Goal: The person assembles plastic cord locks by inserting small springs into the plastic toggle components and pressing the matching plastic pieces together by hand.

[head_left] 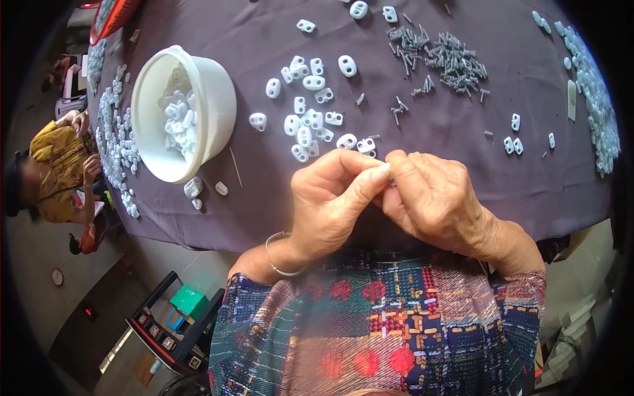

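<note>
My left hand (pixel 333 201) and my right hand (pixel 432 195) meet at the near edge of the table. Their thumbs and fingertips are pinched together around something small. The fingers hide nearly all of it, so I cannot make out its kind. Just beyond my left fingertips lie white two-holed cord-lock pieces (pixel 347 141), and more form a loose cluster (pixel 313 119) farther off. A single small spring (pixel 376 136) rests beside the nearest pieces. Farther out, to the right of that cluster, is a heap of small metal springs (pixel 459 65).
A white tub (pixel 221 99) tilts at the left with small white parts inside. Small pale pieces spread along the left edge (pixel 113 125) and right edge (pixel 594 92). A thin stick (pixel 236 167) lies by the tub. Another person (pixel 59 175) is at the far left.
</note>
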The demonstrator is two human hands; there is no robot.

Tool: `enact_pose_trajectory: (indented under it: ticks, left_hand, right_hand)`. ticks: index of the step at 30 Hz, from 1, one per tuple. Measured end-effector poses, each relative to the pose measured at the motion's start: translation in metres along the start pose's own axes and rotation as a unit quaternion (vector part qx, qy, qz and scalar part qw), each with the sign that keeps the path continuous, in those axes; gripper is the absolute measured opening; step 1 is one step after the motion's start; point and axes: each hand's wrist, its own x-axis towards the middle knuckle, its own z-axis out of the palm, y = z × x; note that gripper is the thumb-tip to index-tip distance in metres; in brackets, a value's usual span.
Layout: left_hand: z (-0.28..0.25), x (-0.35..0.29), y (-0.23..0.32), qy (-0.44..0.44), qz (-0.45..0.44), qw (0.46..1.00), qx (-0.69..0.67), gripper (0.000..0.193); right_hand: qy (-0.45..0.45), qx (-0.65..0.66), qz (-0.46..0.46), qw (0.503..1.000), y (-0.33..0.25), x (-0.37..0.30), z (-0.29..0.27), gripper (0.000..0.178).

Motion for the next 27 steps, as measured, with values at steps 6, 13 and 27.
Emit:
enact_pose_trajectory:
  ticks: [6,13,27]
  left_hand:
    - [-0.007,-0.002,0.023,0.029,0.12,0.992,-0.025,0.007]
    - [-0.085,0.008,0.079,0.331,0.391,0.751,0.417,0.012]
    - [-0.04,0.045,0.022,0.05,0.297,0.704,0.643,0.016]
  right_hand:
    - [0.128,0.054,-0.034,0.99,0.01,0.006,-0.015,0.049]
    - [0.177,-0.012,-0.034,0.984,0.025,0.013,-0.009,0.031]
    - [0.179,-0.038,-0.032,0.983,0.026,0.011,-0.002,0.024]
